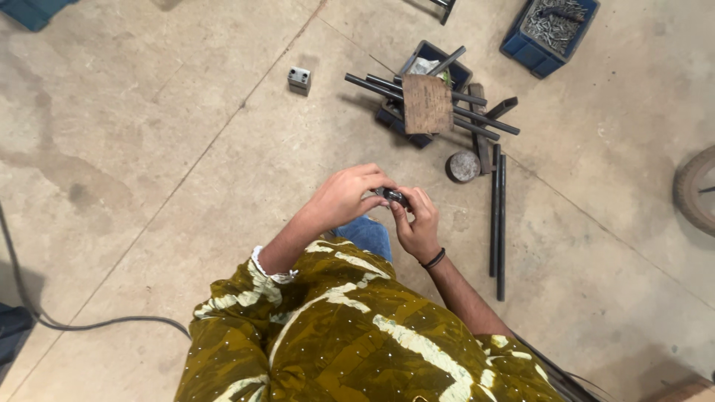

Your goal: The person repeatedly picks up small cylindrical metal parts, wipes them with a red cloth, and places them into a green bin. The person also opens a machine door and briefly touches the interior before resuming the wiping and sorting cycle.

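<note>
Both hands meet over the concrete floor (149, 149): left hand (346, 195) & right hand (418, 223) each pinch-closed on one small dark metal part (392, 196) btwn fingertips, apparently mid-handling, w/ steel rods (497, 216), round metal disc (463, 166) & blue bin (547, 30) untouched beyond.

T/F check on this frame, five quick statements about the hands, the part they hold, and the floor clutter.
1. Both hands hold one small dark metal part. True: left hand and right hand meet on it.
2. The right wrist carries a dark band. True.
3. The blue bin at top right is empty. False: it is full of small grey metal pieces.
4. The long dark rods stand upright. False: they lie flat on the concrete floor.
5. A small grey metal block sits alone on the floor. True.
</note>
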